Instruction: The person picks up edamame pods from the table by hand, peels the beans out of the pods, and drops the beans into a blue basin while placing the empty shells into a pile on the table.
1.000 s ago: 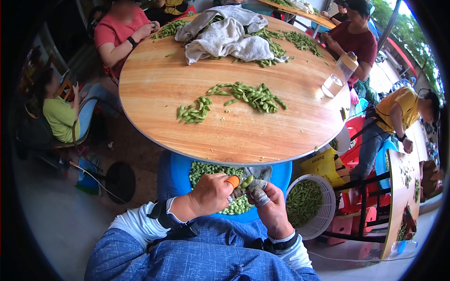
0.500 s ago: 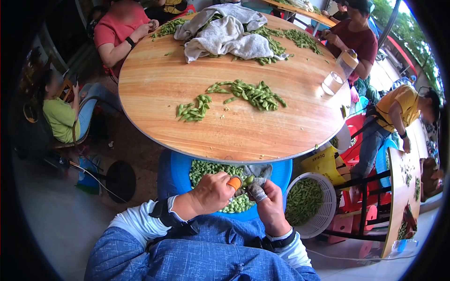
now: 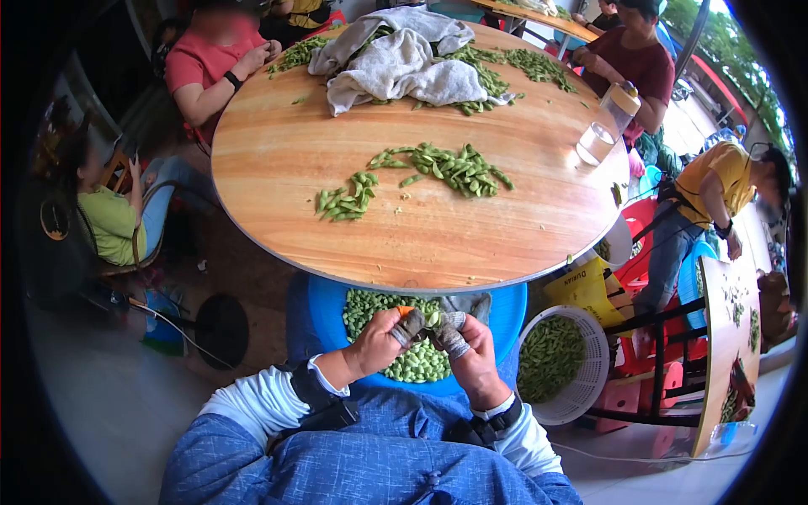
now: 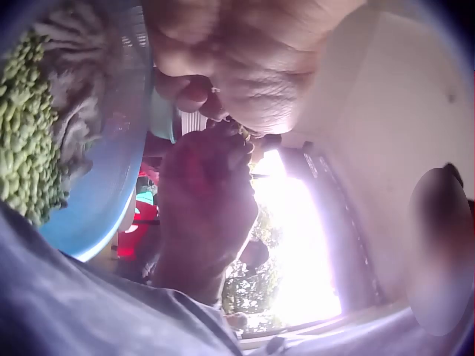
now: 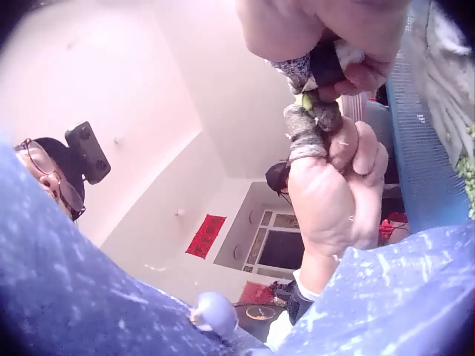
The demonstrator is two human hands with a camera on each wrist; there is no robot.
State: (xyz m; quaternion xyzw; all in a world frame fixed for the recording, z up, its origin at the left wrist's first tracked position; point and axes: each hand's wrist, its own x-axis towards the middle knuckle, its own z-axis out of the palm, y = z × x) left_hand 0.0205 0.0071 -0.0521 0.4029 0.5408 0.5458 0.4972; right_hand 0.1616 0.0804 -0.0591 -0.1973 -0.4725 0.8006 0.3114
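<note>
One small green pod (image 3: pixel 433 319) pinched btwn left hand (image 3: pixel 380 338) & right hand (image 3: pixel 473 360), over basin (image 3: pixel 313 313).

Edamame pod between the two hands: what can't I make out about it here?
Head view: the edamame pod is tiny and mostly covered by wrapped fingertips of the left hand and right hand; split or whole, I cannot tell.
Left wrist view: backlight and blur hide it.
Right wrist view: only a green sliver shows between fingers.

Small green edamame pod (image 3: pixel 432 319), pinched between cloth-wrapped fingers (image 3: pixel 452 341), held above blue basin (image 3: pixel 507 310).
</note>
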